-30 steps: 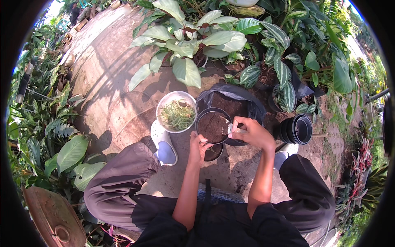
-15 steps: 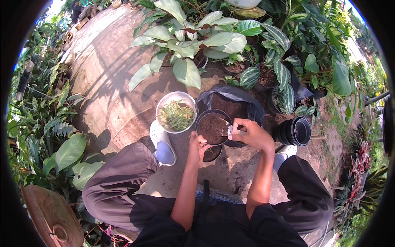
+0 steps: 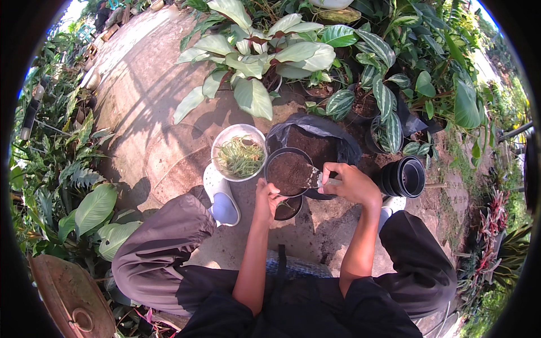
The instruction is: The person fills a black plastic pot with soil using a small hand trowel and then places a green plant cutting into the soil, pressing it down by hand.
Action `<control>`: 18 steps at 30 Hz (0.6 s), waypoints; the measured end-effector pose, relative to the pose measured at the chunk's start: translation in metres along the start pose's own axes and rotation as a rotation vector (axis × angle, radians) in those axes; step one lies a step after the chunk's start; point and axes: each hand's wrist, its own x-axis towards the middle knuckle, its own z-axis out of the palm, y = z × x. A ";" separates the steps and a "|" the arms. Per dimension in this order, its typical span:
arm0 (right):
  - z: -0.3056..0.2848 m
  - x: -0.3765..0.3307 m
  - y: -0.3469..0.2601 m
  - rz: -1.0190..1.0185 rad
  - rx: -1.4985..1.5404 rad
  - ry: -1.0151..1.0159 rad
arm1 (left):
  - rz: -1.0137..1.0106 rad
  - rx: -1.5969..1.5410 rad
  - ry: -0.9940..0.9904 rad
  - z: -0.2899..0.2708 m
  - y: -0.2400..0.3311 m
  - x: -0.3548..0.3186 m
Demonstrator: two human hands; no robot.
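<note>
Left hand (image 3: pixel 267 198) pinches the near-left rim of a black pot (image 3: pixel 288 149), thumb and fingers closed. Right hand (image 3: pixel 350 186) grips a small trowel (image 3: pixel 312 180), its whitish blade over the soil (image 3: pixel 285 172) at the pot's right side. Pot sits in front of the person, between the knees; can't tell if it rests on anything below.

To do it well: hold the pot level, firm pinch on the rim, trowel low and inside the edge so soil doesn't spill; easy, short strokes.

Around: white bucket (image 3: pixel 228 136) of green clippings (image 3: pixel 241 159) just left, black bag (image 3: pixel 349 149) of soil right behind. Smaller pot (image 3: pixel 289 218) partly hidden underneath, crowding the space. Stacked pots (image 3: pixel 404 177) off right, apart. Leafy plants (image 3: pixel 253 97) limit the far side; left shoe (image 3: pixel 216 187) is near the bucket.
</note>
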 end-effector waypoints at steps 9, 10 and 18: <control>0.002 0.008 0.017 -0.165 0.225 -0.076 | 0.001 -0.026 -0.015 0.003 0.006 -0.002; 0.003 0.007 0.020 -0.211 0.280 -0.060 | 0.008 -0.021 -0.012 0.004 0.006 -0.002; -0.022 -0.008 0.018 0.058 0.396 -0.048 | 0.005 -0.014 0.097 -0.006 0.008 0.002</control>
